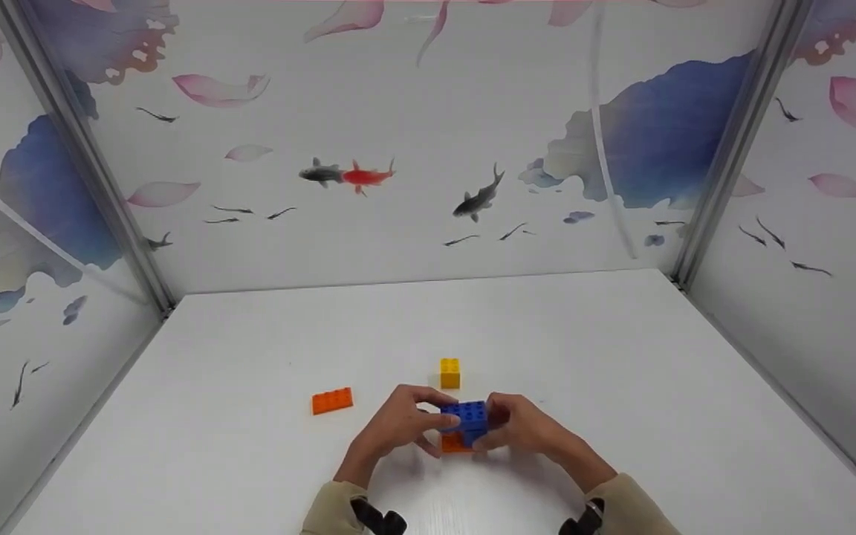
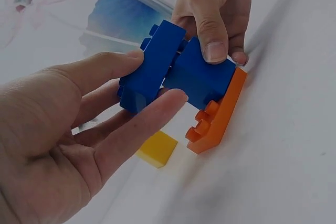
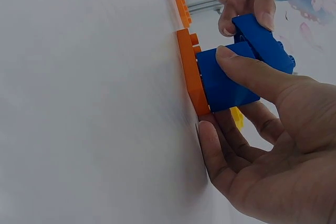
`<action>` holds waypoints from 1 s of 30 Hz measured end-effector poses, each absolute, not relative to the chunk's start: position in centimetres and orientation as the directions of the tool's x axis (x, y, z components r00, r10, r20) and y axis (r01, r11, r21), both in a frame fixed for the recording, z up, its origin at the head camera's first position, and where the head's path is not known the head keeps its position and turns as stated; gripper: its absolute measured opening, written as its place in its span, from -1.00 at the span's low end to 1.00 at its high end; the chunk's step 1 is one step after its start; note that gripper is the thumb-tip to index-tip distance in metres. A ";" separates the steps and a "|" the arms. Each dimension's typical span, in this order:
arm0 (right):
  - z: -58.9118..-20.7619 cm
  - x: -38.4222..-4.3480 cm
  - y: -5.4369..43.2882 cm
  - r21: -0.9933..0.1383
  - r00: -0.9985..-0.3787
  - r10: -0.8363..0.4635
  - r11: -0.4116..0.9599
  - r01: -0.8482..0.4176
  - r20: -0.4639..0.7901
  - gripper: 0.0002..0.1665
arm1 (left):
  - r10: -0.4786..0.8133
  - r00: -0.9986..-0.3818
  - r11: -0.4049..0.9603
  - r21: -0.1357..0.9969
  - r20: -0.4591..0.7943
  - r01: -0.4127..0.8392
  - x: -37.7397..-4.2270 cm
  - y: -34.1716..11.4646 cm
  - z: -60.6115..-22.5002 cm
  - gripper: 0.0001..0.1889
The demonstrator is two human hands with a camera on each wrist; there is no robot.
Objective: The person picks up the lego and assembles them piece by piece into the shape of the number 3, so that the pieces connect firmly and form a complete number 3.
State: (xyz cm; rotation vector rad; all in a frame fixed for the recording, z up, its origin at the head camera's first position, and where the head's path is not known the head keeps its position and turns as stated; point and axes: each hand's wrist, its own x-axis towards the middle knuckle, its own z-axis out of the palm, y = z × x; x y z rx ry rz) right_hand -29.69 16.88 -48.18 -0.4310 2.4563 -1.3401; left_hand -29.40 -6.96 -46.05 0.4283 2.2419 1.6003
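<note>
My left hand (image 1: 400, 422) pinches a long blue brick (image 2: 152, 66) between thumb and fingers. It sits tilted over a second blue brick (image 3: 223, 85), with a narrow gap and some studs showing between the two in the left wrist view. That lower brick is on an orange plate (image 2: 227, 111), whose bare studs stick out on the left side. Around the lower brick, my right hand (image 1: 526, 423) has its thumb on one face and fingers on the far side. The orange plate rests on the table, low between both hands.
A yellow brick (image 1: 450, 374) stands just beyond the hands. Off to the left lies another orange plate (image 1: 332, 401) on the white table (image 1: 235, 461). Printed panels (image 1: 413, 245) enclose the table at the back and both sides.
</note>
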 end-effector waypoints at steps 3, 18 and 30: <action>-48.3 -29.7 16.9 -0.850 -0.906 -0.404 0.516 -0.111 -0.126 -0.57 | 0.433 -0.895 0.315 0.949 -0.110 0.035 -29.3 -6.9 -46.0 -0.68; -48.2 -29.6 17.1 -0.859 -0.890 -0.451 0.480 -0.178 -0.067 -0.59 | 0.453 -0.889 0.347 0.932 -0.074 0.099 -29.6 -7.1 -46.2 -0.69; -48.2 -29.7 16.9 -0.852 -0.902 -0.416 0.508 -0.126 -0.115 -0.58 | 0.393 -0.916 0.399 0.913 -0.085 0.086 -29.2 -6.4 -45.8 -0.72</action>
